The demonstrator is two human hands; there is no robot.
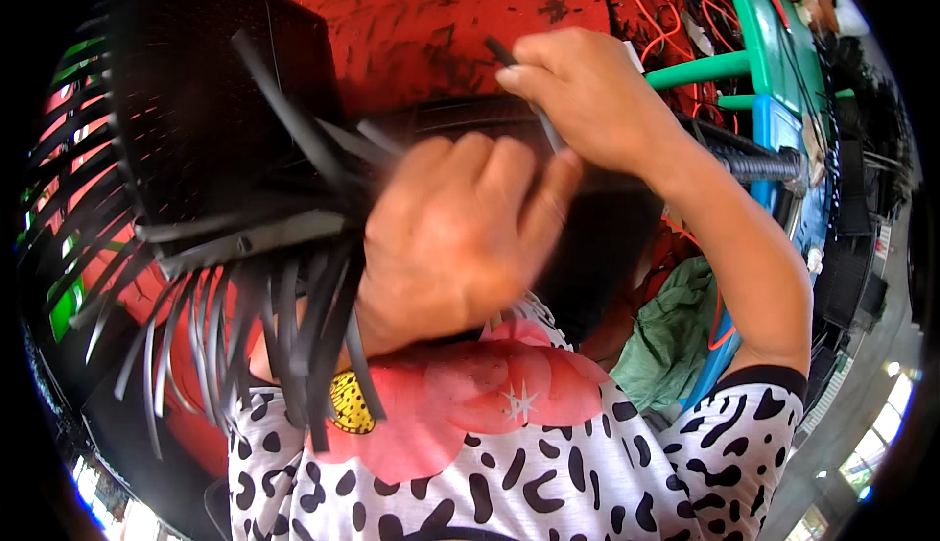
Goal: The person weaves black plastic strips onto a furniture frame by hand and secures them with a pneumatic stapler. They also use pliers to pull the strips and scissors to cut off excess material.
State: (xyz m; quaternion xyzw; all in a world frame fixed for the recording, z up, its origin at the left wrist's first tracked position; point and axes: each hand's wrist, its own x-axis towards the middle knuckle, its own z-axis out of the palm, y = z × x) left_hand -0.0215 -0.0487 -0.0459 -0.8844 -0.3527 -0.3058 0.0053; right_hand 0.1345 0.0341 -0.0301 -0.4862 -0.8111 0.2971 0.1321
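A black woven panel [211, 100] of flat plastic strips fills the upper left, held close to my chest, with several loose strip ends [294, 335] hanging from its lower edge. My left hand [460, 237] is blurred at the centre, fingers curled over the strips at the panel's edge. My right hand [578, 91] is above it, pinching a single black strip [543, 115] that runs down toward the weave. My sleeves are white with black spots and a red flower print.
A red floor with black strip scraps [421, 12] lies behind the panel. A green metal frame [754, 42] and orange cords [656, 12] stand at the upper right. A green cloth [671, 330] sits by my right arm, dark woven pieces [852, 198] beyond.
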